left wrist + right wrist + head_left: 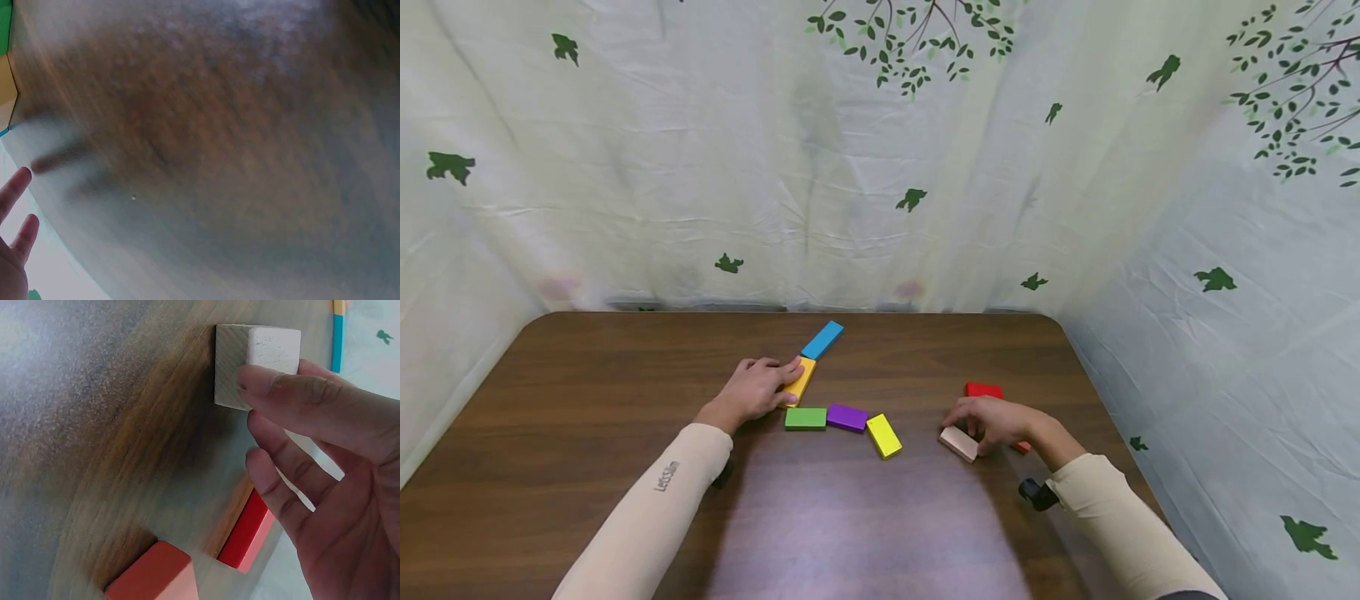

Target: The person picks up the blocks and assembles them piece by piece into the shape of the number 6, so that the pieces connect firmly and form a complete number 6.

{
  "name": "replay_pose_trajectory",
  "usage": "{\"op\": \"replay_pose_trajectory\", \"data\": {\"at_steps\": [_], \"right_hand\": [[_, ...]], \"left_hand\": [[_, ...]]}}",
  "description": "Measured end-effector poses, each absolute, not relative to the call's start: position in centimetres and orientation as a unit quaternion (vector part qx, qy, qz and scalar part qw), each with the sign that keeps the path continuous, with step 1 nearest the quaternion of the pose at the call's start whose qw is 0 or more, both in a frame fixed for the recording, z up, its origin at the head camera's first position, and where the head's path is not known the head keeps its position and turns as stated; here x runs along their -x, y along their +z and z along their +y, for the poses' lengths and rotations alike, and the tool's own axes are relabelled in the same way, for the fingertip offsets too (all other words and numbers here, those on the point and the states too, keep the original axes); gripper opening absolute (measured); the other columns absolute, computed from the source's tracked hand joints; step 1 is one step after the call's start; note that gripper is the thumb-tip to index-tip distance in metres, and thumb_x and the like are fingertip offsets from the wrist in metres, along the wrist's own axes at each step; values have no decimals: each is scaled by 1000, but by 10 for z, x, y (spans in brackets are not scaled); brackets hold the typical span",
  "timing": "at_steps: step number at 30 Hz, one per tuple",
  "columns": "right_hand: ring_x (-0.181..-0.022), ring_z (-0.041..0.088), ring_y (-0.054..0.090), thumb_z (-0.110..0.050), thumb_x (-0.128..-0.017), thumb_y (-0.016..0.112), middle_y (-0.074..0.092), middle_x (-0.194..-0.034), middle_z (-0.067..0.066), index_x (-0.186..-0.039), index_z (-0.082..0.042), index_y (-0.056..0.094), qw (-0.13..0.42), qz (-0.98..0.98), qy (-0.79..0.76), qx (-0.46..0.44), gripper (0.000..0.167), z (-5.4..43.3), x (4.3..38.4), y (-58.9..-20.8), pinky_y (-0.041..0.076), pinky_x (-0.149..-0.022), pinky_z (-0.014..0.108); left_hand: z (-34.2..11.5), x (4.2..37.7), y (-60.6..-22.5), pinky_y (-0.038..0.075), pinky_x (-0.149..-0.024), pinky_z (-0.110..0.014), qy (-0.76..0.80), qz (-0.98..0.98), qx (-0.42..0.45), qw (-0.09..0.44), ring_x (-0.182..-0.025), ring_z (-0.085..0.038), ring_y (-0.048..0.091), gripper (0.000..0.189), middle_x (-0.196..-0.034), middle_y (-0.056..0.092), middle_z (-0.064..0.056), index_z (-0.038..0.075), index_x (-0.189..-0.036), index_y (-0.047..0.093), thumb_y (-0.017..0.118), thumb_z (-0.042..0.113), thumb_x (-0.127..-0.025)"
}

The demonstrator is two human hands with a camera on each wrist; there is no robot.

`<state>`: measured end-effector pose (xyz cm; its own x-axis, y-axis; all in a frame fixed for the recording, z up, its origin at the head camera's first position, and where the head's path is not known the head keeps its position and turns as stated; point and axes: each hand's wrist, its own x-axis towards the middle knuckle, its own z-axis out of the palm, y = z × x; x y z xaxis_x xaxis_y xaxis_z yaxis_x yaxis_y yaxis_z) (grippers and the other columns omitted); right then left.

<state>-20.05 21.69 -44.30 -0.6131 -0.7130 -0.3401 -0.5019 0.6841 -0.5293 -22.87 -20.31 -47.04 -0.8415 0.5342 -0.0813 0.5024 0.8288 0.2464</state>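
My left hand holds an orange block, thumb at its near end and a finger at its far end. The left wrist view catches only two spread fingers and part of the orange block. Beyond it lies a blue block; nearer are a green block, a purple block and a yellow block, forming a bent line. My right hand pinches a pale wooden block between thumb and fingers, low over the table or on it; I cannot tell which.
A red block lies behind my right hand, and an orange-red block lies by it, partly covered in the head view. The brown table ends at a pale leaf-print curtain.
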Motion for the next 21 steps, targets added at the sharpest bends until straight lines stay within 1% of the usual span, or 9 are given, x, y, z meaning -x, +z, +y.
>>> {"op": "replay_pose_trajectory", "data": {"at_steps": [6,10,16,21], "right_hand": [[-86,18,57,2,-71,81,57,-117,0,-122,-9,66,255,880,-191,351,53,217,199,-446,51,-77,32],[-91,19,56,-1,-71,82,57,-119,-1,-120,-10,66,250,883,-197,346,52,217,197,-447,50,-80,33],[-91,16,56,-5,-71,84,59,-118,-1,-119,-10,67,239,884,-206,346,50,218,195,-450,49,-80,31],[-91,18,55,-7,-70,85,59,-114,-4,-115,-12,65,232,883,-219,345,49,218,194,-454,49,-82,33]], "left_hand": [[-204,229,-471,28,-100,-61,105,954,-272,72,-128,-45,41,60,-150,38,-12,7,-144,43,61,33,-94],[-204,230,-472,28,-100,-61,107,954,-271,73,-128,-45,41,60,-150,39,-12,7,-144,43,61,33,-93],[-204,229,-472,27,-101,-61,109,954,-269,76,-128,-45,41,61,-151,38,-12,7,-145,42,62,33,-93],[-204,229,-473,27,-100,-62,106,955,-269,73,-128,-45,41,61,-150,39,-13,7,-144,43,62,33,-93]]}}
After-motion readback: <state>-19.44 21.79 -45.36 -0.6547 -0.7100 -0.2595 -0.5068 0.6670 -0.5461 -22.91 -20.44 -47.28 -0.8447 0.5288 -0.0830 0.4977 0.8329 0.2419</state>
